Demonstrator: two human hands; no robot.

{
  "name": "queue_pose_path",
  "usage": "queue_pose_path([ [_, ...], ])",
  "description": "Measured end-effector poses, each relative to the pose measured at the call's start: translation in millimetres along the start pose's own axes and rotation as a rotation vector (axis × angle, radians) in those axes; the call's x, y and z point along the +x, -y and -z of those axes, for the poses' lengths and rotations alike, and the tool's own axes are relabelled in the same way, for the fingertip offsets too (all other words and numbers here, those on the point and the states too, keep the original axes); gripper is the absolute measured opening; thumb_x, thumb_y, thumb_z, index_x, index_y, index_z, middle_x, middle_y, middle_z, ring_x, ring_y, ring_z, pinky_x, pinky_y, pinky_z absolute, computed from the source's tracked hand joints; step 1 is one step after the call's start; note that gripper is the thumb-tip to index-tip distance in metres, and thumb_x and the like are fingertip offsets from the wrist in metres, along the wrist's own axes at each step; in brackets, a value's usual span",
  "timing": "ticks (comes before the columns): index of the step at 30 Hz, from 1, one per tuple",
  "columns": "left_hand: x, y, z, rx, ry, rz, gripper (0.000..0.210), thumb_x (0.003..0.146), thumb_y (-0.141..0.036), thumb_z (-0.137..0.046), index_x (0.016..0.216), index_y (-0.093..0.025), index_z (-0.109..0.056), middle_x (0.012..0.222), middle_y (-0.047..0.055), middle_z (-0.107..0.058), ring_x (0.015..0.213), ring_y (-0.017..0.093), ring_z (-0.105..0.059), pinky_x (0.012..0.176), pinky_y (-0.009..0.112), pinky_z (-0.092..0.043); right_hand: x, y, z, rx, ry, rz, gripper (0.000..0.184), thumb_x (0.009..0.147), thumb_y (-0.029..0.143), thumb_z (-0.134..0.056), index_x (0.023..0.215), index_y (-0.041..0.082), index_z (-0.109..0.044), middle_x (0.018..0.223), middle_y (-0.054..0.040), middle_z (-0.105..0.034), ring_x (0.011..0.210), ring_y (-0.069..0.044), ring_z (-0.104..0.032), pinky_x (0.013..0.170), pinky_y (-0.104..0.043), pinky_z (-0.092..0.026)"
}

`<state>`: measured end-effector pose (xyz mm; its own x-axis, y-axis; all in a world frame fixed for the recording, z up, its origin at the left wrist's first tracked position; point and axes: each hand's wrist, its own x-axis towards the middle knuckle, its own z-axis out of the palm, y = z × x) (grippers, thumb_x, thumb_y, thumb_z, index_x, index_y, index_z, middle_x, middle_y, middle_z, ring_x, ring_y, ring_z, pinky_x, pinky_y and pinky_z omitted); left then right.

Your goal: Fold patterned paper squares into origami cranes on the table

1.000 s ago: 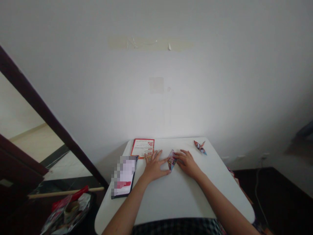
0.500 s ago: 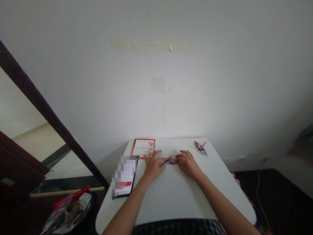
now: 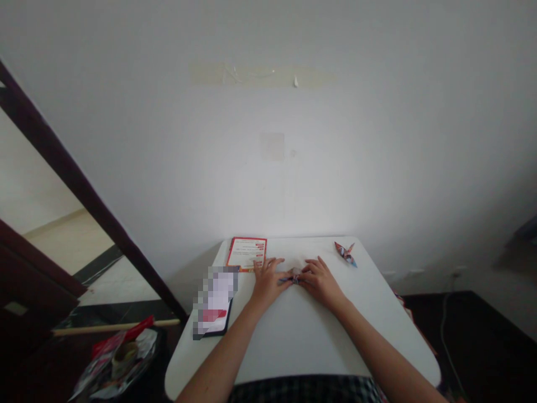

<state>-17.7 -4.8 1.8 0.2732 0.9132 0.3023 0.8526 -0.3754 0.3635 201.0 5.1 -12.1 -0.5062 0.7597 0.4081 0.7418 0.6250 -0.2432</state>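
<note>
A small folded paper (image 3: 295, 277) with a colourful print lies on the white table, between my two hands and mostly covered by their fingers. My left hand (image 3: 267, 284) grips its left end with thumb and forefinger, while the other fingers stretch forward beside the printed card. On the opposite end, the bent fingers of my right hand (image 3: 320, 283) pinch the paper. Further back on the right lies a finished-looking origami piece (image 3: 345, 254) with pointed tips, printed in red, white and blue; neither hand touches it.
A red-edged printed card (image 3: 246, 253) lies at the table's back left. In front of it is a phone (image 3: 216, 305), its screen partly pixelated. The white table (image 3: 306, 341) stands against a wall (image 3: 319, 190). On the floor at left is a filled bin (image 3: 121, 366) near a wooden stick (image 3: 168, 323).
My left hand has slid slightly right, and its thumb is nearer my right hand. Less of the folded paper shows between the fingers. The origami piece lies where it was.
</note>
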Motion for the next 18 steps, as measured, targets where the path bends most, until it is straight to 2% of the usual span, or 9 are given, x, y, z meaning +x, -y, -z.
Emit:
queue_pose_path([
  [5,-1.0,-0.9,-0.4,0.005,-0.019,0.020,0.017,0.085,-0.047,-0.063,0.095,-0.042,-0.076,0.140,-0.003,-0.054,0.135,0.028,-0.037,0.115,0.070,0.000,0.9,3.6,2.0,-0.006,-0.005,-0.004,0.021,0.094,0.034,-0.055,0.106,0.033,-0.072,0.105,-0.0036,-0.067,0.124,-0.023,-0.051,0.117,-0.054,-0.024],
  [11,-0.1,-6.0,1.6,0.006,-0.025,0.062,0.015,0.079,-0.050,-0.068,0.088,-0.042,-0.076,0.139,-0.004,-0.056,0.136,0.030,-0.036,0.111,0.074,0.009,3.2,7.1,-2.0,-0.024,-0.035,-0.032,0.020,0.095,0.033,-0.053,0.100,0.028,-0.072,0.101,-0.0054,-0.067,0.123,-0.024,-0.052,0.116,-0.055,-0.026],
  [18,4.0,-8.0,-1.6,-0.020,-0.010,0.160,0.012,0.076,-0.048,-0.072,0.084,-0.041,-0.076,0.142,-0.004,-0.052,0.138,0.032,-0.033,0.107,0.079,0.004,6.1,10.1,-7.3,-0.007,-0.047,-0.154,0.017,0.093,0.035,-0.056,0.097,0.028,-0.071,0.104,-0.0047,-0.066,0.122,-0.023,-0.052,0.116,-0.056,-0.021],
])
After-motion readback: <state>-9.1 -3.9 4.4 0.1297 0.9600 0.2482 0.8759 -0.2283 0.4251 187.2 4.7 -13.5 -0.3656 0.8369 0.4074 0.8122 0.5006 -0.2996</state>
